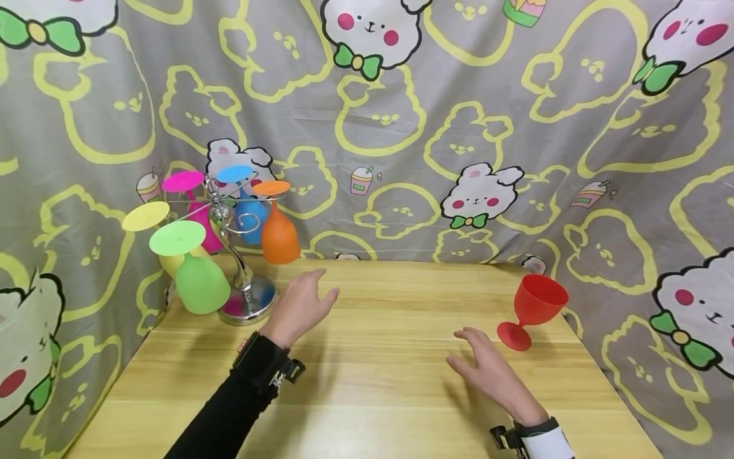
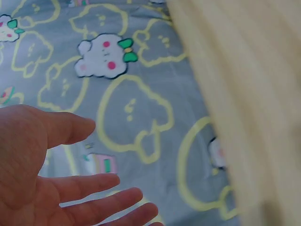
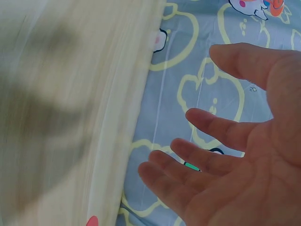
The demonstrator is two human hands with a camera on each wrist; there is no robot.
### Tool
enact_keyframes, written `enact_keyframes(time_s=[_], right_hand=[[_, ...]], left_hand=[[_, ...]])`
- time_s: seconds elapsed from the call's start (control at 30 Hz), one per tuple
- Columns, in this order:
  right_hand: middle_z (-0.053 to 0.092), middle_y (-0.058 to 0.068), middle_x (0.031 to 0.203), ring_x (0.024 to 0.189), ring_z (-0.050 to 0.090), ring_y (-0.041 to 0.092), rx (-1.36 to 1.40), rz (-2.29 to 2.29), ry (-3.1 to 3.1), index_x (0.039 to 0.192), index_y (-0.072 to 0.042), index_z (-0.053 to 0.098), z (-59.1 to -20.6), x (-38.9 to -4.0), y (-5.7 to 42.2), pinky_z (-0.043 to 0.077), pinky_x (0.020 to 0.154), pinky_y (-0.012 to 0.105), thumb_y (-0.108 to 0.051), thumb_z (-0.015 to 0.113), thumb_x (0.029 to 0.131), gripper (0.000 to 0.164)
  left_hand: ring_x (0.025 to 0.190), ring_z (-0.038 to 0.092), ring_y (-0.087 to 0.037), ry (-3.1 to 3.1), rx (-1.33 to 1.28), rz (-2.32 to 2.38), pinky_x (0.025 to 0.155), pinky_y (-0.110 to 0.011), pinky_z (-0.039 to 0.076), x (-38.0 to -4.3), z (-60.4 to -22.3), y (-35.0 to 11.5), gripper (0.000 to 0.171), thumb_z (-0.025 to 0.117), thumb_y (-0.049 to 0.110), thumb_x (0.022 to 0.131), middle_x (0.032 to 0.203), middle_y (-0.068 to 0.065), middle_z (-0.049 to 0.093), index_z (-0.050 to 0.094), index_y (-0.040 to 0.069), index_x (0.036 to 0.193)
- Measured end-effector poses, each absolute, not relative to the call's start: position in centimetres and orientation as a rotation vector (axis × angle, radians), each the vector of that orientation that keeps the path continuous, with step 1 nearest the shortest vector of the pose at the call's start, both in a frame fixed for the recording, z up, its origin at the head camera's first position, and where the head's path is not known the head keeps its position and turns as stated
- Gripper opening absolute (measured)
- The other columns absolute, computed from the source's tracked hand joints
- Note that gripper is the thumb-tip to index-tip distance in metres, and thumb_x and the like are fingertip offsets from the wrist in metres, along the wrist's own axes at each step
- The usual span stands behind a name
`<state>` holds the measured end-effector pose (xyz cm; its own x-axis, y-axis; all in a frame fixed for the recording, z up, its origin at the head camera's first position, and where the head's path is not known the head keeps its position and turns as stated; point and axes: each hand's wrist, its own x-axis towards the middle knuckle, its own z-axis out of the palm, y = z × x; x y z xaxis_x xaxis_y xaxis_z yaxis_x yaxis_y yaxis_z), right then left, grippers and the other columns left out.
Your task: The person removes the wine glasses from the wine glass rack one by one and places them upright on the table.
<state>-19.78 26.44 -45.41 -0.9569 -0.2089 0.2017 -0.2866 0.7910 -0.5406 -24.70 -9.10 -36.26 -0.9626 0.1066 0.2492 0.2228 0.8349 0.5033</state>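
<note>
Holds the left hand (image 1: 301, 306) out left of centre in the head view, thumb and fingers apart, just beside the round base of a chrome goblet rack (image 1: 243, 277). Holds the right hand (image 1: 490, 373) out at lower right of the frame, fingers slightly bent and apart, near a red goblet (image 1: 539, 303) but separate from it. At right of the frame, on the wood-grain tabletop (image 1: 390, 344), that red goblet upright on its foot. At left of the frame, upside down in the rack's wire arms: an orange goblet (image 1: 280, 239) nearest the left hand, a blue goblet (image 1: 252, 220), a magenta goblet (image 1: 209, 237), a yellow goblet (image 1: 146, 217), partly covered by a green goblet (image 1: 201, 280). Across the upper frame, a grey cartoon-print cloth (image 1: 395, 210).
</note>
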Motion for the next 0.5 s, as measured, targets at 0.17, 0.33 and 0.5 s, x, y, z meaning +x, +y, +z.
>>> enact_keyframes(time_s=[0.17,0.33,0.5], right_hand=[[0.040,0.022,0.137,0.125,0.039,0.039,0.384,0.882,-2.866,0.126,-0.004,0.050,-45.6,-19.5,26.4,0.036,0.097,0.058,-0.049,0.061,0.084,0.063],[0.040,0.020,0.138,0.126,0.038,0.037,0.374,0.895,-2.902,0.127,-0.006,0.050,-45.5,-19.3,26.3,0.037,0.097,0.057,-0.055,0.059,0.082,0.067],[0.040,0.019,0.138,0.126,0.039,0.036,0.380,0.876,-2.904,0.127,-0.006,0.049,-45.3,-19.2,26.1,0.037,0.097,0.056,-0.056,0.059,0.082,0.068]], left_hand=[[0.073,0.060,-0.025,-2.716,-0.322,-0.733,0.063,-0.038,0.051,-26.6,-32.6,-9.5,0.048,0.057,0.035,0.089,0.115,-0.014,0.061,0.054,0.006,0.127],[0.060,0.054,-0.025,-2.680,-0.296,-0.722,0.052,-0.034,0.045,-28.6,-28.6,-10.0,0.048,0.056,0.030,0.090,0.120,-0.014,0.058,0.050,0.005,0.130],[0.096,0.054,-0.029,-2.667,-0.300,-0.657,0.076,-0.038,0.046,-30.9,-25.8,-11.0,0.045,0.055,0.023,0.090,0.125,-0.018,0.054,0.051,0.000,0.129]])
